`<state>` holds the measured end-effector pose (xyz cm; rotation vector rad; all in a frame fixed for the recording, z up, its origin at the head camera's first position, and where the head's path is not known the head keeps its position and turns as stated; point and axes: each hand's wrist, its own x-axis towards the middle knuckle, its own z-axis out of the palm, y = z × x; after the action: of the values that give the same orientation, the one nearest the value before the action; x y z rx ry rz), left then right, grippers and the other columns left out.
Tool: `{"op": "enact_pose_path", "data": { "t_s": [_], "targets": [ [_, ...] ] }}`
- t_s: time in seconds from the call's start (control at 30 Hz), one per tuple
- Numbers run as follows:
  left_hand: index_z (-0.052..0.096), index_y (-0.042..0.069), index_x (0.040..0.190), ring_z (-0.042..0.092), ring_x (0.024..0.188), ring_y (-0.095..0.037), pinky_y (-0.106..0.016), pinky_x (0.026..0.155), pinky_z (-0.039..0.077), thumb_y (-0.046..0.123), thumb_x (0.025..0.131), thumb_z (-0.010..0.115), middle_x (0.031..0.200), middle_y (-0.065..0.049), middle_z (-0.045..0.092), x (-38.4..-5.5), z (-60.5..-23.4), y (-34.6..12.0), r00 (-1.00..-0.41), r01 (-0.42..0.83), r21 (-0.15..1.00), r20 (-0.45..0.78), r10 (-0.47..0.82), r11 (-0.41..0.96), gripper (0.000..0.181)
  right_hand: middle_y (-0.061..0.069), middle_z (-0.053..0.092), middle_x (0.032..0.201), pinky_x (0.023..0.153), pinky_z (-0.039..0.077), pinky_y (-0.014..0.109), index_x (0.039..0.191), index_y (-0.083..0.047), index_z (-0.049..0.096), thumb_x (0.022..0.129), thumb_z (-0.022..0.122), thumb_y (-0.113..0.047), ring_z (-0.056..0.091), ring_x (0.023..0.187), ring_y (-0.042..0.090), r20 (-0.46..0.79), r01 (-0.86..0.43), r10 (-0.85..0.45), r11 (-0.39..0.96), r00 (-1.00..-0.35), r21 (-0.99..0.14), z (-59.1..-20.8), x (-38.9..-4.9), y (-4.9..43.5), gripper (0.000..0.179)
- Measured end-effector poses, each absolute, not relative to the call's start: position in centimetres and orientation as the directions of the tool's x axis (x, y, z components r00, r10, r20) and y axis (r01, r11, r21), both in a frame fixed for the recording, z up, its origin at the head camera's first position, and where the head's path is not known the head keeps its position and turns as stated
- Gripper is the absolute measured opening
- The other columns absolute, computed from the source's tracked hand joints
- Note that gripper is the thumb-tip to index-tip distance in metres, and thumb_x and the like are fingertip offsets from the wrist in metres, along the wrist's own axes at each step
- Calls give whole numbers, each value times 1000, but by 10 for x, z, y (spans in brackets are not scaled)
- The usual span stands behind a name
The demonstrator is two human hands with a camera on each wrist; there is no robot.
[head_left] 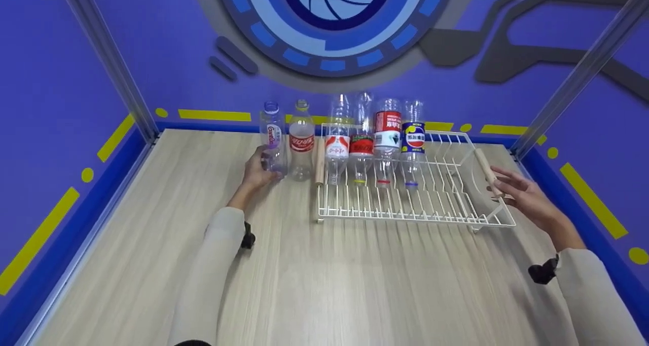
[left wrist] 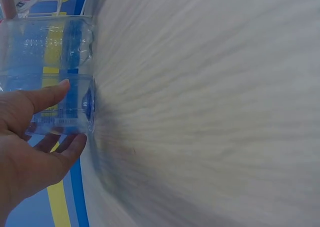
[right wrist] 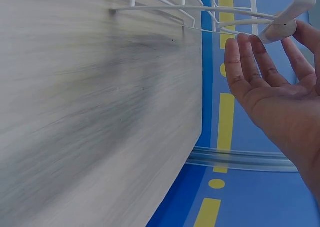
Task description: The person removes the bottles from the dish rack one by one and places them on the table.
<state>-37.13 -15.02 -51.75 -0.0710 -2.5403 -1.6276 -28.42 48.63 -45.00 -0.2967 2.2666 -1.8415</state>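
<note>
My left hand (head_left: 258,171) grips a clear plastic bottle (head_left: 274,156) with a purple and white label, upright on the table left of the rack. In the left wrist view, thumb and fingers lie round the bottle's lower part (left wrist: 60,104). A clear bottle with a red label (head_left: 302,156) stands right beside it. The white wire rack (head_left: 395,216) holds several clear bottles neck-down, among them a bottle with a blue and yellow label (head_left: 413,135). On the rack's right side, my right hand (head_left: 530,199) loosely holds the wooden handle (head_left: 488,171) between thumb and fingers.
Another wooden handle (head_left: 320,163) is on the rack's left side. Blue panels with yellow stripes (head_left: 215,115) enclose the wooden table (head_left: 324,285) at the back and sides. Metal posts (head_left: 109,57) rise at the back corners.
</note>
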Motion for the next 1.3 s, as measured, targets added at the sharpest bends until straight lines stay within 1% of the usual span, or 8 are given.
{"op": "enact_pose_path", "data": {
  "t_s": [0.3, 0.5, 0.63, 0.83, 0.93, 1.03, 1.17, 1.3],
  "targets": [
    [31, -1, 154, 51, 133, -45, -52, 115, 42, -10, 80, 74, 143, -31, 48, -371, -518, -153, -997, 48, 900, 68, -31, 434, 87, -10, 70, 118, 87, 58, 22, 156, -10, 39, 109, 44, -8, 71, 103, 4, 1, -34, -317, 101, -948, -994, -451, -289, 479, 48],
    [27, -5, 155, 45, 141, -46, -50, 123, 34, -7, 80, 75, 149, -33, 46, -361, -528, -158, -998, 48, 888, 65, -22, 457, 89, -12, 70, 120, 90, 59, 23, 158, -9, 35, 110, 43, -9, 70, 108, 4, -24, -18, -324, 125, -946, -992, -459, -288, 475, 49],
    [27, -11, 152, 45, 138, -48, -51, 123, 32, -1, 80, 76, 145, -37, 47, -352, -534, -164, -996, 73, 874, 85, -3, 480, 88, -14, 68, 122, 90, 59, 23, 159, -11, 32, 110, 43, -12, 68, 109, 2, -50, -5, -316, 172, -948, -985, -464, -285, 475, 50],
    [19, -6, 157, 44, 139, -48, -55, 118, 38, 8, 88, 74, 148, -34, 41, -337, -520, -178, -1000, -3, 874, -16, 23, 486, 90, -15, 67, 123, 91, 58, 22, 160, -13, 32, 111, 42, -14, 68, 110, 2, -56, -8, -329, 190, -943, -982, -464, -281, 478, 50],
    [21, -3, 157, 44, 140, -47, -55, 115, 41, 10, 92, 71, 151, -32, 40, -329, -509, -185, -998, -14, 881, -45, 54, 473, 83, -15, 69, 122, 90, 59, 23, 160, -14, 32, 111, 41, -13, 69, 110, 3, -50, -12, -331, 185, -942, -983, -461, -280, 481, 50],
    [29, -2, 154, 45, 139, -46, -57, 114, 43, 12, 96, 67, 150, -32, 42, -321, -501, -189, -994, 8, 883, -43, 97, 469, 72, -15, 70, 122, 89, 59, 23, 160, -15, 31, 111, 40, -13, 69, 111, 4, -48, -13, -333, 179, -942, -984, -459, -280, 482, 50],
    [41, -3, 147, 48, 136, -45, -57, 112, 44, 12, 98, 65, 147, -31, 46, -311, -492, -190, -989, 45, 868, -32, 147, 494, 57, -14, 70, 123, 89, 59, 23, 160, -15, 29, 111, 38, -12, 69, 111, 4, -45, -14, -350, 164, -935, -986, -456, -281, 484, 50],
    [47, -1, 143, 50, 135, -43, -56, 112, 44, 15, 99, 65, 145, -29, 50, -303, -486, -186, -981, 61, 859, -43, 190, 508, 49, -13, 71, 124, 89, 59, 23, 161, -14, 25, 112, 36, -11, 69, 112, 5, -37, -15, -369, 139, -929, -990, -455, -281, 485, 51]
  ]
}}
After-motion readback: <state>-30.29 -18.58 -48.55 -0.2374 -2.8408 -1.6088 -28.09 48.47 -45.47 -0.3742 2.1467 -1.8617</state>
